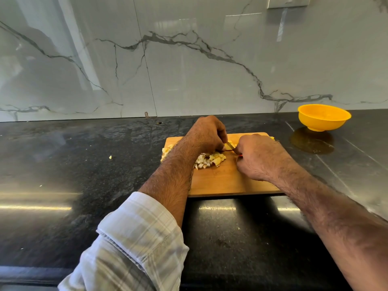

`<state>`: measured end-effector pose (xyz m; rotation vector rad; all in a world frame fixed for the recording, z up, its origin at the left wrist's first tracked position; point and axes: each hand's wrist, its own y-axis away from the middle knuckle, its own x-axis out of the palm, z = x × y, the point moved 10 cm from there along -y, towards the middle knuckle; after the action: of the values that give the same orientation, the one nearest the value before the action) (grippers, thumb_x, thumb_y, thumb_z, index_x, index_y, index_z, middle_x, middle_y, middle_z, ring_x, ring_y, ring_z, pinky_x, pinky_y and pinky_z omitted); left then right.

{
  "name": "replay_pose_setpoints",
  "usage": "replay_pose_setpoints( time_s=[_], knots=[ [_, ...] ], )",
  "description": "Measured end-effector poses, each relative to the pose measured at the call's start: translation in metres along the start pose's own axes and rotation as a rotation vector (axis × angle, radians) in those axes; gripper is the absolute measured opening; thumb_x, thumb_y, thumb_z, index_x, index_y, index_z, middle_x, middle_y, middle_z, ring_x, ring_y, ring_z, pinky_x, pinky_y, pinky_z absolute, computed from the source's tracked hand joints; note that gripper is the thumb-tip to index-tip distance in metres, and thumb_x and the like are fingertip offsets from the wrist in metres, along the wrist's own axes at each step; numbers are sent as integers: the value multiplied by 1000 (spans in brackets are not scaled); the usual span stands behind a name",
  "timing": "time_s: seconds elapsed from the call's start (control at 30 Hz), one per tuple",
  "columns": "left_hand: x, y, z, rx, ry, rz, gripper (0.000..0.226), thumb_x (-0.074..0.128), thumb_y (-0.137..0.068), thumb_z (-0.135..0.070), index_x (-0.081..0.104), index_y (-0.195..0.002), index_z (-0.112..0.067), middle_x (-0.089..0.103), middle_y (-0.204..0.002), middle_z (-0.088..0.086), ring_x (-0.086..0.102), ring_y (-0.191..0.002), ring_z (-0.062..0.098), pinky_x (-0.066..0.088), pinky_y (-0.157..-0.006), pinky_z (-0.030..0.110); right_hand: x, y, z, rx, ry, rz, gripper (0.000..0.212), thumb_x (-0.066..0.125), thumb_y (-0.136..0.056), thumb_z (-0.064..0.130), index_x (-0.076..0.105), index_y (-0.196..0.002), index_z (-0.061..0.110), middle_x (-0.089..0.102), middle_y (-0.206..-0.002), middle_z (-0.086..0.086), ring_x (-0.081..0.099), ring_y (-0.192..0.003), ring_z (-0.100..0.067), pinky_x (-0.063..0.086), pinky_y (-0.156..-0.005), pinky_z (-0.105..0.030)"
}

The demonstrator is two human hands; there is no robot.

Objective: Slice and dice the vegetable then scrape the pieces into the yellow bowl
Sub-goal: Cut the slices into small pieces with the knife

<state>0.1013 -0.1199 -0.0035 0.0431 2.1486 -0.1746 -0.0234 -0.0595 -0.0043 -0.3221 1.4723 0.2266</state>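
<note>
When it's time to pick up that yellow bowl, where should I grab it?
Grab the round yellow plastic bowl by its wide flared rim, coming from the near left side, toward the wooden cutting board. It stands upright and alone on the dark stone counter, and the rim overhangs its narrow base, so fingers likely hook under.

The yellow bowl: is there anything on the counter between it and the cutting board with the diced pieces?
Nothing visible stands between them. The yellow bowl sits on the black counter, beyond the right far corner of the cutting board, and the stretch of counter between holds only the bowl's reflection. The diced pieces lie on the board.
</note>
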Motion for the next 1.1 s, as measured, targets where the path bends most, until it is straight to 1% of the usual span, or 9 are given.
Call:
replay_pose_setpoints(
  time_s=[0.13, 0.3, 0.37, 0.47, 0.6, 0.7, 0.93, 1.0, 1.1],
  knots=[
    [0, 1, 1, -13, 4, 2, 17, 87, -82, -7, 78, -86, -21, 75, -94, -2, 73, -89, 10, 65, -81, 30, 4, -5, 1, 11, -18, 24, 38, 69, -93, 31, 59, -128, 19, 64, -112, -3, 59, -97, -20, 59, -92, -40],
    [0, 2, 1, -11, -1, 7, 16, 87, -82, -8, 78, -87, -20, 76, -95, -2, 73, -90, 11, 65, -82, 31, 5, -6, -8, -18, -102, -60, 37, 65, -94, 38, 69, -129, 24, 71, -114, 0, 65, -99, -20, 56, -80, -30],
    [-2, 3, 3, -11, 1, 3, 17, 88, -81, -8, 78, -86, -20, 76, -94, -2, 73, -89, 11, 65, -82, 32, -1, -3, -11, -38, -105, -111, 33, 64, -94, 39, 72, -123, 27, 72, -107, 2, 66, -95, -18, 57, -77, -30],
    [-5, 3, 3, -6, 0, -12, 17, 89, -79, -7, 78, -86, -19, 76, -92, -2, 73, -88, 9, 65, -80, 30, -10, 1, -15, -33, -134, -154, 28, 66, -92, 37, 76, -116, 29, 70, -88, 7, 65, -78, -13, 62, -72, -35],
    [-5, 4, 2, -7, 7, -6, 17, 88, -80, -6, 77, -86, -19, 76, -93, -1, 73, -88, 10, 65, -82, 31, -8, 0, -8, -54, -118, -94, 32, 66, -93, 35, 73, -124, 31, 70, -94, 6, 65, -81, -14, 59, -70, -31],
    [-4, 3, 2, -10, 1, -8, 17, 88, -80, -7, 78, -85, -20, 76, -92, -1, 73, -88, 10, 65, -82, 31, -1, -1, -4, -42, -92, -41, 33, 64, -93, 33, 73, -124, 26, 72, -102, 2, 66, -88, -16, 61, -77, -32],
    [-4, 3, 1, -13, -6, -14, 18, 88, -80, -6, 77, -84, -19, 76, -91, -1, 73, -88, 11, 65, -81, 32, 3, -4, 4, -17, -60, -24, 24, 65, -91, 30, 69, -111, 18, 58, -78, 3, 60, -75, -16, 57, -71, -32],
    [-4, 2, 1, -17, -6, -15, 18, 88, -80, -6, 77, -84, -20, 76, -93, 0, 73, -89, 12, 65, -81, 33, 4, -7, 3, -6, -83, -32, 26, 67, -92, 31, 68, -114, 18, 61, -84, 3, 63, -82, -18, 59, -76, -34],
    [-3, 2, 3, -30, 0, -8, 17, 87, -81, -6, 77, -85, -20, 76, -94, 0, 74, -89, 12, 65, -82, 33, 8, -8, -2, -1, -119, -34, 33, 66, -93, 35, 69, -123, 21, 70, -104, 0, 66, -93, -20, 60, -82, -35]
  ],
)
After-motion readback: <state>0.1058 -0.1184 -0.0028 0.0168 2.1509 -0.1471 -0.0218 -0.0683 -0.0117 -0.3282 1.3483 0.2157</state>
